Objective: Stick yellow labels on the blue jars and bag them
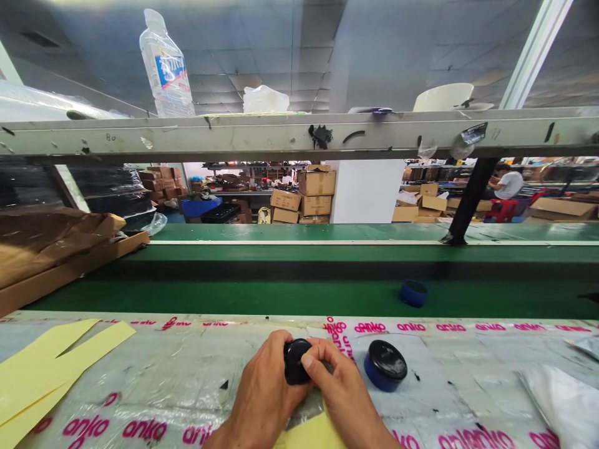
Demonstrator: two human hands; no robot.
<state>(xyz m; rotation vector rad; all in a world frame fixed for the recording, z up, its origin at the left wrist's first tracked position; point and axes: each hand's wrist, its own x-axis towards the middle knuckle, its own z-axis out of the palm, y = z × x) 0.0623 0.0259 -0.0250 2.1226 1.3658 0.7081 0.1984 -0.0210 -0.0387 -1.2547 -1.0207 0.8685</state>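
Note:
Near the middle of the table's front, my left hand (266,383) is wrapped round a round black part (296,362), its face turned toward the camera. My right hand (339,386) pinches the right edge of the same part between thumb and fingers. Just right of my hands, a round blue piece with a glossy black top (385,365) sits on the plastic-covered table (178,368). Under my wrists lies a yellow sheet (312,434), partly hidden by my right hand.
A blue ring-shaped piece (413,293) rests on the green belt (281,296). Yellow strips (56,374) lie at left, a white bag (566,399) at right. An overhead shelf (262,134) holds a bottle (168,72). A person (509,184) sits far back.

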